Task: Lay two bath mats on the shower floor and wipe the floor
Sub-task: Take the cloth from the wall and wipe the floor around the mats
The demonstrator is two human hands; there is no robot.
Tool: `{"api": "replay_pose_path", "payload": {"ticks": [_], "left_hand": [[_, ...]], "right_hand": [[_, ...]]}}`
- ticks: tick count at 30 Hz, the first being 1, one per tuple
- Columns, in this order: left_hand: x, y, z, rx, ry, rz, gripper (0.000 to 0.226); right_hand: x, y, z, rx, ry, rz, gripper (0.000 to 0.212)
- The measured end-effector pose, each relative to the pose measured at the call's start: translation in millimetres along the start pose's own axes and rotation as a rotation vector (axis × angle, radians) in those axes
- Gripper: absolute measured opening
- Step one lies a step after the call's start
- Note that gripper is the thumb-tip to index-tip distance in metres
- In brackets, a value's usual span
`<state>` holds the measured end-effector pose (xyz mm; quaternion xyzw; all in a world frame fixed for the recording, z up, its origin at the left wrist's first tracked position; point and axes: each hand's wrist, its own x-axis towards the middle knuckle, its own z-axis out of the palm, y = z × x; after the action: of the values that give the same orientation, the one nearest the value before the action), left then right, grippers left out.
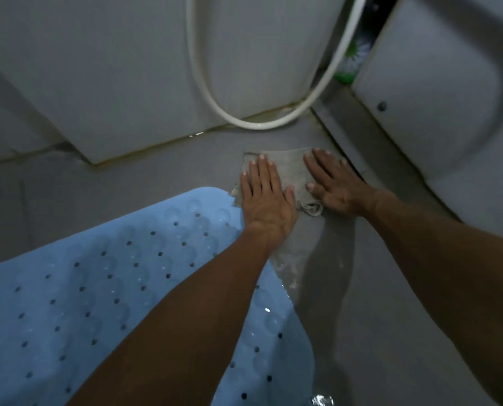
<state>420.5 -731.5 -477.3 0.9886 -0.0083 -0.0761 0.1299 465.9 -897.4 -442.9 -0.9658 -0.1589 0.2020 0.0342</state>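
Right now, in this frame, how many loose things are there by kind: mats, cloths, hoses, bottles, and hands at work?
Pale blue perforated rubber bath mat: 1
Grey wiping cloth: 1
White shower hose: 1
Green and white bottle: 1
Hands pressing flat on the cloth: 2, left hand and right hand
Total: 6

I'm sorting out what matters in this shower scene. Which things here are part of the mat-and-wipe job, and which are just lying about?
Part of the job:
- blue mat, lying on the floor
- grey cloth, flat on the wet floor
- left hand and right hand, both pressing the cloth

Just there:
- white hose, looping down to the floor
- green and white bottle in the corner
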Motion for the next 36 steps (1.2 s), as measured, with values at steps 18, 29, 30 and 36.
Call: {"api": "replay_pose_path", "payload": {"ticks": [18,29,30,36], "left_hand": [[-130,59,47,-0.032,0.065,0.023,0.068],[-240,118,72,0.002,0.056,0.040,0.066],[-248,123,74,-0.004,0.049,0.030,0.067],[-297,150,88,-0.006,-0.001,-0.009,0.068]], "right_hand": [[-132,40,65,0.004,0.053,-0.046,0.065],[-248,72,118,0.022,0.098,-0.059,0.066],[-257,74,122,0.025,0.105,-0.057,0.066],[-304,82,137,0.007,0.085,-0.052,0.066]]}}
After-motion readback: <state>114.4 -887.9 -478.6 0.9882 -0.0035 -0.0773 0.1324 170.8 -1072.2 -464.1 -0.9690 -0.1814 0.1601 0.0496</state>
